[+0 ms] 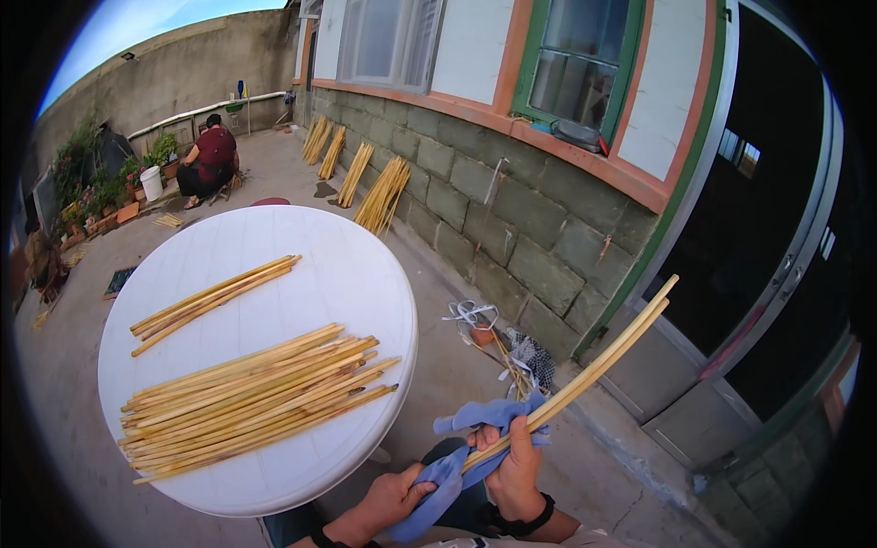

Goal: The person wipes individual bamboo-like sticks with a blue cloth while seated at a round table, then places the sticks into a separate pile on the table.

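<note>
Two long peeled canes (603,359) slant up to the right in front of me. A blue cloth (445,476) is wrapped around their lower part. My right hand (514,466) is closed around the canes and the cloth, its thumb along the stalks. Lower down, my left hand (390,496) clasps the cloth, which hides the canes' lower ends. To the left, a broad row of yellow canes (253,404) lies side by side on a round white plastic table (329,253). A smaller group of canes (212,301) rests farther back on that table.
Cane bundles (380,195) lean against the block wall (493,233). White straps (473,315) and a checked cloth (531,356) lie on the ground beside the wall. A person (212,154) crouches by potted plants and a white bucket (151,183). Glazed doors (747,226) stand at right.
</note>
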The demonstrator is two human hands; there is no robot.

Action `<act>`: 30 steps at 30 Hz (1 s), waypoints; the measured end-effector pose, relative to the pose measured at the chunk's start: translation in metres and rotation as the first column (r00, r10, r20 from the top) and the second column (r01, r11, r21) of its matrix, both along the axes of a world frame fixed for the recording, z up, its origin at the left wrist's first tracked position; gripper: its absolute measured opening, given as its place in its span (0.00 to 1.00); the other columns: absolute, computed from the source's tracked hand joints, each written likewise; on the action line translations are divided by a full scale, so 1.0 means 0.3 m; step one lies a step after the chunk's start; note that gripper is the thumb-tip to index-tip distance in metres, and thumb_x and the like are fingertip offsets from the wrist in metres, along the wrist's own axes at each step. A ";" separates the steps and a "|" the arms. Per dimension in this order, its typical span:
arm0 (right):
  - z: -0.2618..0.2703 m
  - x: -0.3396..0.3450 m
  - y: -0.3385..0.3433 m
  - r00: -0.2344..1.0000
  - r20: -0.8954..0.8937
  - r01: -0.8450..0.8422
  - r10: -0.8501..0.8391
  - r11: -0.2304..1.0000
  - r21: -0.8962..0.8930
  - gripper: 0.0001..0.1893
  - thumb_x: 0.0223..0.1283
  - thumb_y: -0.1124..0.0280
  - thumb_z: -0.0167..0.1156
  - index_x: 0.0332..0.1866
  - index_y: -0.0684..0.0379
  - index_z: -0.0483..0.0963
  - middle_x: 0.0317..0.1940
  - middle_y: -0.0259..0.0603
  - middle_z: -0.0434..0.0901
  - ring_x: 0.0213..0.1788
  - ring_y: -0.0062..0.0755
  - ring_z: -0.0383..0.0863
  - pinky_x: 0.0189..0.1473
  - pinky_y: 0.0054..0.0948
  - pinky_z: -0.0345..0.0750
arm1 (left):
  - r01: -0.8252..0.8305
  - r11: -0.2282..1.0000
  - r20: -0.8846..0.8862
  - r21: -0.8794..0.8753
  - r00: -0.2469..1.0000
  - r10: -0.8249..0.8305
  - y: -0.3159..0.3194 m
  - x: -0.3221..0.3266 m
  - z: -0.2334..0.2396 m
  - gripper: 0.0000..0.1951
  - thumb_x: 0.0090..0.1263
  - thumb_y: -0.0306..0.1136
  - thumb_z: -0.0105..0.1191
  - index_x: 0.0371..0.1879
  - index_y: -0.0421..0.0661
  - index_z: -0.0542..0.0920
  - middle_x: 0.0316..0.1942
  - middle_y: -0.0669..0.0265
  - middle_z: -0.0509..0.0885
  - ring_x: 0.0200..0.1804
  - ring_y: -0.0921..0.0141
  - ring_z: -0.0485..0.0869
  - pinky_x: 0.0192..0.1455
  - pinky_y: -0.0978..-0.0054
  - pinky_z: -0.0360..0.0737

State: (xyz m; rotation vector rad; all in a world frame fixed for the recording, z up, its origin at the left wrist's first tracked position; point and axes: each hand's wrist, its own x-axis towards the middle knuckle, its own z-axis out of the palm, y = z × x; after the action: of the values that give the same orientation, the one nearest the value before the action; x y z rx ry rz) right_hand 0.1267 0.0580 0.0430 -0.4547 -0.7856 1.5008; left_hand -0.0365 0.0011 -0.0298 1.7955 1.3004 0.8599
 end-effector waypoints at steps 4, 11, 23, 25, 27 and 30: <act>-0.012 -0.014 -0.018 1.000 0.024 0.004 -0.005 1.000 0.030 0.19 0.61 0.50 0.47 0.34 0.59 0.66 0.20 0.32 0.67 0.26 0.22 0.68 0.35 0.25 0.68 | -0.009 0.999 0.043 -0.031 0.999 0.010 -0.007 -0.007 0.012 0.15 0.64 0.47 0.47 0.38 0.47 0.72 0.22 0.53 0.78 0.29 0.51 0.78 0.30 0.61 0.74; -0.102 -0.068 -0.055 0.996 -0.078 -0.030 0.035 0.997 0.072 0.14 0.62 0.60 0.49 0.34 0.63 0.66 0.21 0.38 0.70 0.28 0.27 0.71 0.39 0.31 0.72 | 0.006 1.000 0.189 -0.007 0.982 -0.005 -0.003 -0.001 -0.002 0.12 0.62 0.40 0.49 0.37 0.45 0.71 0.24 0.52 0.78 0.31 0.49 0.77 0.32 0.60 0.74; -0.084 -0.007 0.044 0.987 0.159 0.014 -0.018 1.000 0.023 0.28 0.59 0.45 0.46 0.47 0.64 0.66 0.37 0.44 0.73 0.43 0.34 0.74 0.49 0.35 0.72 | -0.149 0.988 0.114 -0.035 0.982 0.152 -0.005 0.012 0.064 0.14 0.62 0.37 0.49 0.42 0.42 0.68 0.28 0.47 0.77 0.34 0.48 0.77 0.34 0.59 0.73; -0.019 -0.011 0.057 0.999 -0.031 0.011 -0.010 1.000 0.010 0.34 0.57 0.43 0.47 0.58 0.62 0.58 0.50 0.47 0.69 0.55 0.38 0.68 0.57 0.39 0.66 | -0.181 0.983 0.133 0.004 0.975 0.179 0.003 0.007 0.067 0.15 0.63 0.39 0.49 0.43 0.42 0.69 0.28 0.48 0.78 0.34 0.49 0.77 0.34 0.60 0.73; -0.037 -0.035 0.038 0.998 -0.014 -0.053 0.055 0.991 0.124 0.36 0.56 0.44 0.49 0.61 0.61 0.54 0.55 0.47 0.64 0.59 0.38 0.63 0.60 0.40 0.61 | -0.243 0.968 0.064 -0.071 0.967 0.247 0.022 0.014 0.081 0.15 0.64 0.39 0.48 0.44 0.43 0.70 0.27 0.50 0.78 0.33 0.51 0.78 0.33 0.62 0.74; -0.133 -0.058 -0.019 0.974 0.172 -0.179 0.146 0.965 0.193 0.39 0.54 0.48 0.54 0.65 0.60 0.48 0.61 0.46 0.59 0.64 0.38 0.56 0.65 0.39 0.53 | -0.328 0.944 0.256 0.041 0.916 0.307 0.037 0.034 0.055 0.13 0.63 0.36 0.49 0.43 0.44 0.71 0.26 0.50 0.78 0.31 0.50 0.78 0.32 0.64 0.74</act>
State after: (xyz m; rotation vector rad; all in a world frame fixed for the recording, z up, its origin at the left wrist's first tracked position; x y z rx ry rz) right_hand 0.1092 0.0524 0.0030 -0.3600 -1.1148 1.5275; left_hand -0.0262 0.0120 -0.0134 1.4980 1.4290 1.2901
